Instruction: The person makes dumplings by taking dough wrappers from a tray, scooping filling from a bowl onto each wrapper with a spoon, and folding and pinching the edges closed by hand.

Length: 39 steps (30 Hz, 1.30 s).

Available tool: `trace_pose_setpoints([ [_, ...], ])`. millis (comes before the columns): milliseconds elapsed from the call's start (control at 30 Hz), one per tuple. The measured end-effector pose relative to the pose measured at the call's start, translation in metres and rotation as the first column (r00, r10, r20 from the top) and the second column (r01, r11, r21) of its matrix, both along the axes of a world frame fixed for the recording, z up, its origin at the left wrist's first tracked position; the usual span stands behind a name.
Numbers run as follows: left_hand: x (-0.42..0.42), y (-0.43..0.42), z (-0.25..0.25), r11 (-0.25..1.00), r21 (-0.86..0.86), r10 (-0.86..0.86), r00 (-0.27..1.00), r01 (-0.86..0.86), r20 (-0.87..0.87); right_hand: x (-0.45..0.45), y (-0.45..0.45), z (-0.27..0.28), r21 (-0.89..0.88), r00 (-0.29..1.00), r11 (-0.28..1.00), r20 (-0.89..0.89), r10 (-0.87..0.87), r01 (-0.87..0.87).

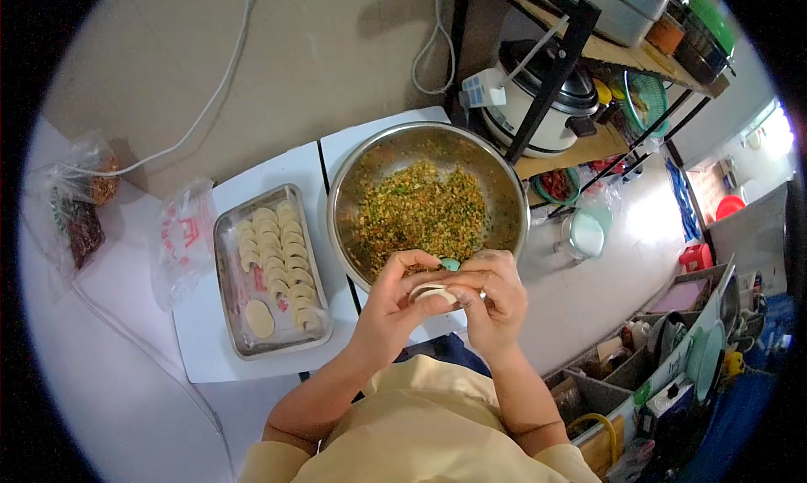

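Observation:
Both hands meet over the near rim of a large steel bowl (pixel 340 189) holding chopped, green-flecked filling (pixel 424 201). My left hand (pixel 393 294) has its fingers curled round a pale dumpling (pixel 435 293), partly folded. From the other side my right hand (pixel 492 294) pinches the same dumpling's edge. A small green piece (pixel 450 264), perhaps the end of a utensil, shows by the right fingers; the rest of it is hidden. Left of the bowl, a metal tray (pixel 229 315) carries rows of folded dumplings (pixel 273 248) and one flat round wrapper (pixel 260 318).
Tray and bowl stand on a white table (pixel 202 348) by the wall. Plastic bags (pixel 181 239) lie at the left. On the right, a shelf rack holds a rice cooker (pixel 538 105), with a white bucket (pixel 582 235) below and grey crates (pixel 605 390) nearer.

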<state>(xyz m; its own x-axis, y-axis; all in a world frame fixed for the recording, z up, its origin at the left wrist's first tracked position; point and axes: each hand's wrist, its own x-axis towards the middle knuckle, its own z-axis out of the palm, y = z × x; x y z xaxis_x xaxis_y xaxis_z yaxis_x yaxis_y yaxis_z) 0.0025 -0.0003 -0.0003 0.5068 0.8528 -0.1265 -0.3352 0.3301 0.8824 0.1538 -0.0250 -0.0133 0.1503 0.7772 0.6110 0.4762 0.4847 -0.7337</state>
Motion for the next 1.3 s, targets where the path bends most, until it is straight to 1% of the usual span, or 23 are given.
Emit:
trace_pose_setpoints([
  [67, -0.002, -0.001, 0.006, 0.995, 0.007, -0.096, 0.995, 0.096, -0.023, -0.002, -0.001, 0.001, -0.006, 0.998, 0.999, -0.056, -0.032, 0.032],
  [200, -0.002, 0.001, 0.003, 0.995, 0.016, -0.098, 0.995, 0.098, -0.026, 0.001, -0.001, 0.000, -0.013, 0.997, 1.000, -0.074, -0.017, 0.016],
  [267, -0.002, 0.001, 0.003, 0.993, 0.097, -0.059, 0.997, 0.064, -0.047, 0.003, 0.000, 0.005, 0.008, 0.998, 1.000, 0.059, 0.021, -0.021],
  [400, 0.001, -0.002, 0.005, 0.993, 0.075, -0.087, 0.994, 0.092, -0.068, 0.004, -0.003, 0.002, -0.015, 0.997, 1.000, 0.069, 0.021, -0.020],
  [467, 0.003, -0.002, 0.003, 0.991, 0.099, -0.083, 0.994, 0.090, -0.075, 0.001, -0.003, 0.002, -0.025, 1.000, 0.999, 0.015, -0.019, 0.019],
  [600, 0.001, -0.001, 0.006, 0.988, 0.132, -0.058, 0.989, 0.076, -0.133, 0.002, -0.002, 0.001, -0.022, 0.999, 1.000, 0.043, -0.018, 0.019],
  [667, 0.001, -0.001, 0.002, 0.984, 0.151, -0.071, 0.987, 0.093, -0.143, 0.003, -0.001, 0.001, 0.016, 0.993, 0.999, 0.111, 0.038, -0.040],
  [800, 0.003, -0.003, 0.001, 0.988, 0.110, -0.090, 0.989, 0.104, -0.121, 0.002, -0.004, -0.002, -0.022, 0.995, 1.000, 0.096, -0.013, 0.016],
  [867, 0.002, -0.003, 0.004, 0.990, 0.093, -0.084, 0.971, 0.107, -0.223, 0.002, -0.004, -0.006, -0.049, 0.997, 0.999, 0.079, -0.001, 0.005],
  [900, 0.002, -0.002, 0.004, 0.990, 0.094, -0.081, 0.972, 0.104, -0.222, 0.002, -0.002, -0.004, -0.048, 0.997, 0.999, 0.079, 0.002, 0.002],
  [967, 0.000, 0.000, 0.005, 0.981, 0.168, -0.053, 0.969, 0.095, -0.241, 0.002, 0.001, 0.001, 0.001, 0.988, 0.999, 0.142, 0.054, -0.055],
  [1067, 0.000, 0.000, 0.003, 0.977, 0.177, -0.072, 0.962, 0.121, -0.262, 0.002, -0.001, -0.001, -0.010, 0.983, 0.999, 0.178, 0.051, -0.050],
  [1200, 0.002, -0.001, 0.000, 0.965, 0.207, -0.100, 0.958, 0.159, -0.270, -0.001, -0.005, -0.004, -0.018, 0.991, 1.000, 0.132, -0.006, 0.008],
  [1300, 0.001, 0.000, 0.003, 0.965, 0.231, -0.050, 0.951, 0.125, -0.304, 0.000, -0.004, 0.002, -0.020, 0.983, 1.000, 0.182, 0.024, -0.021],
])
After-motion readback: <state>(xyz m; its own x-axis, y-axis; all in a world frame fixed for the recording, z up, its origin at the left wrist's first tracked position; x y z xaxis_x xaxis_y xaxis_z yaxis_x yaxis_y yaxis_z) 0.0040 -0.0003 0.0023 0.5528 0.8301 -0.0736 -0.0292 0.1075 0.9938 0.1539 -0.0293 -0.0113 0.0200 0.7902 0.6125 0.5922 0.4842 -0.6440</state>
